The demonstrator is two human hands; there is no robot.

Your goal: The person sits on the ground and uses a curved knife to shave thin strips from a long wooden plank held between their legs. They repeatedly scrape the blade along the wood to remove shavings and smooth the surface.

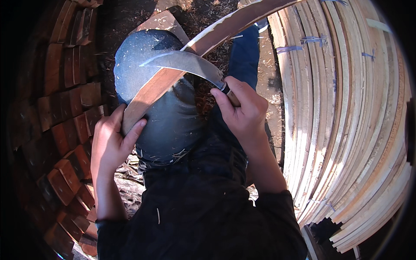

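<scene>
My left hand [113, 136] is closed around the near end of a long strip of wood with bark along it [151, 91]. The strip lies across my bent left knee and runs up to the far right, past the top of the view. A curved sickle [186, 61] with a short wooden handle is in my right hand [243, 106], fingers wrapped round the handle. Its blade crosses over the strip above my knee, with the tip pointing left. Whether the edge touches the wood I cannot tell.
Stacked reddish-brown wood blocks [65, 173] rise along the left. On the right lie bundles of long pale wood slats [338, 108] tied with bluish cord [313, 39]. Shavings litter the ground, and a flat brown board [164, 24] lies beyond my left knee.
</scene>
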